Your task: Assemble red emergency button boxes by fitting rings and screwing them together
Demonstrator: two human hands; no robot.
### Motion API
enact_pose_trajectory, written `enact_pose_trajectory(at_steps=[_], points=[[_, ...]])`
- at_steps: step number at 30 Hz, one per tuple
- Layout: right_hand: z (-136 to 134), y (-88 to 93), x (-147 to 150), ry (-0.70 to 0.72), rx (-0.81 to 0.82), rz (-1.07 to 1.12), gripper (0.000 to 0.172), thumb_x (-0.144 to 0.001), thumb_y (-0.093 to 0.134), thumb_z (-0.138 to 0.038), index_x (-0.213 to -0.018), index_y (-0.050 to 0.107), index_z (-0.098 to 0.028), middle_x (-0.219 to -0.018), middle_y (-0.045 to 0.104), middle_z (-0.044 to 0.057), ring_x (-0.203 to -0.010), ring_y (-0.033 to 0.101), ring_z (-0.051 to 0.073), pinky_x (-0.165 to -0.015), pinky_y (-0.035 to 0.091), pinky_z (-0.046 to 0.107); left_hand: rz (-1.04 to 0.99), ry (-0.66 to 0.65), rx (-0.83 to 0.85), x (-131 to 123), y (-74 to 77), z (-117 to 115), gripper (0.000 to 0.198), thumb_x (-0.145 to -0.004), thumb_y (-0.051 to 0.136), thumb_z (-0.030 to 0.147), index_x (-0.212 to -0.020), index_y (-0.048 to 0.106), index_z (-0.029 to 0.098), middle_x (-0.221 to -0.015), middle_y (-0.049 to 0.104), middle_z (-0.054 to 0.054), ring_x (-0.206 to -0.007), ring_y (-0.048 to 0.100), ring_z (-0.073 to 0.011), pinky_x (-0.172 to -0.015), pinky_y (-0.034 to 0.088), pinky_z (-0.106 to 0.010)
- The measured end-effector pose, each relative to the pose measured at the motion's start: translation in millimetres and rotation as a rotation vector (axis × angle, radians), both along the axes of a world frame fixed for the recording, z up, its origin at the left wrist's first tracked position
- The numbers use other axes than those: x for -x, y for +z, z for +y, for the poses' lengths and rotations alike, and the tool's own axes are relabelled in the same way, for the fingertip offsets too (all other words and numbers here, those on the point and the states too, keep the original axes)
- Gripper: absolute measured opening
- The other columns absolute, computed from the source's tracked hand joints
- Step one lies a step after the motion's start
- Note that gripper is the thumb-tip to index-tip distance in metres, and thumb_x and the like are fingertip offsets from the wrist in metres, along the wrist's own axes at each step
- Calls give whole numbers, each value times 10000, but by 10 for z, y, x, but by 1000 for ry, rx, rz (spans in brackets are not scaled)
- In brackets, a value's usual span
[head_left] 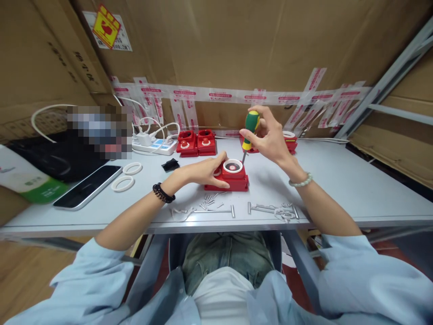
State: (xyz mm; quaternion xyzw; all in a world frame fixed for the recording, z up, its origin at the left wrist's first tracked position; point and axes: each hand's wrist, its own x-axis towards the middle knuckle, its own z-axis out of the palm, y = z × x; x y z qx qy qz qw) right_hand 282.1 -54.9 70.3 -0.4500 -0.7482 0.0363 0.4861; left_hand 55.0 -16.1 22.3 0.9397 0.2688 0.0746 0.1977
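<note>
A red plastic box (233,178) with a white ring on top lies on the grey table (338,180) in front of me. My left hand (206,171) grips its left side, fingers closed round the edge. My right hand (269,135) is closed on a screwdriver (249,131) with a green and yellow handle, held upright. The screwdriver's tip touches the box's right rear corner. Several small screws (211,201) lie loose just in front of the box.
Two more red boxes (196,142) stand at the back, another (290,140) behind my right hand. A phone (88,186), two white rings (126,176), a power strip (154,144) and a black bag lie left. Metal tools (270,208) rest near the front edge. Cardboard walls surround the table.
</note>
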Motion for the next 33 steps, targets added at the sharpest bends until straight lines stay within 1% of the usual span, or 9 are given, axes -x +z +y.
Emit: enact_pose_trajectory(at_steps=[4, 9, 14, 16, 20, 23, 27, 29, 33], points=[[24, -67, 91, -131, -96, -22, 444, -832, 648, -427, -1211, 467, -282, -842, 610, 9, -702, 585, 190, -738, 537, 408, -17, -3, 23, 3, 4, -8, 676, -731, 671, 679, -1088, 352, 201, -1053, 612, -107, -815, 599, -230, -657, 436, -310], [-29, -14, 6, 142, 58, 32, 600, -852, 619, -329, -1374, 323, -334, -1141, 621, 66, -900, 657, 198, -798, 567, 403, -20, -5, 19, 1, 1, -5, 668, -728, 683, 651, -1100, 371, 191, -988, 618, -90, -772, 594, -223, -643, 422, -311], [-89, 129, -151, 277, 291, -5, 616, -809, 671, -372, -1340, 363, -322, -1003, 643, 35, -803, 676, 194, -625, 558, 336, -66, -19, 28, 9, -9, 14, 668, -699, 719, 622, -1103, 393, 202, -967, 627, -75, -824, 610, -236, -682, 433, -313], [-69, 116, -144, 209, 240, -12, 597, -783, 701, -405, -1291, 403, -309, -963, 630, 19, -771, 666, 192, -604, 549, 332, -61, -19, 24, 10, -8, 14, 670, -701, 716, 626, -1105, 391, 203, -981, 626, -80, -834, 610, -240, -685, 432, -312], [-11, -13, 15, -100, 9, -4, 518, -794, 686, -401, -1228, 431, -278, -880, 604, 18, -725, 629, 207, -646, 545, 391, -18, -6, 12, 2, 6, 0, 668, -720, 693, 642, -1102, 378, 195, -1000, 617, -92, -799, 594, -229, -656, 422, -306], [-27, -56, 107, -168, -12, -47, 507, -822, 656, -358, -1260, 411, -283, -854, 606, 18, -706, 621, 219, -710, 547, 451, 5, 7, 4, -4, 18, -13, 662, -732, 675, 657, -1090, 365, 194, -981, 608, -86, -755, 574, -213, -630, 411, -302], [-108, 48, 2, 90, 47, -16, 591, -828, 641, -311, -1344, 352, -309, -1009, 633, 52, -907, 657, 234, -782, 565, 429, -13, -12, 13, -2, 22, -12, 647, -733, 686, 640, -1081, 361, 201, -960, 609, -73, -728, 566, -199, -617, 403, -295], [-136, 123, -92, 244, 180, -23, 597, -834, 634, -324, -1355, 344, -312, -1026, 650, 54, -922, 667, 228, -743, 574, 399, -26, -16, 16, 1, 18, -7, 656, -720, 704, 630, -1087, 369, 201, -944, 611, -68, -737, 572, -203, -626, 407, -296], [-113, 149, -131, 219, 239, -33, 536, -803, 692, -424, -1261, 440, -305, -964, 653, 30, -796, 677, 213, -644, 560, 362, -35, -11, 33, 1, 11, -2, 675, -711, 716, 624, -1104, 364, 204, -990, 618, -85, -801, 595, -225, -668, 428, -306]])
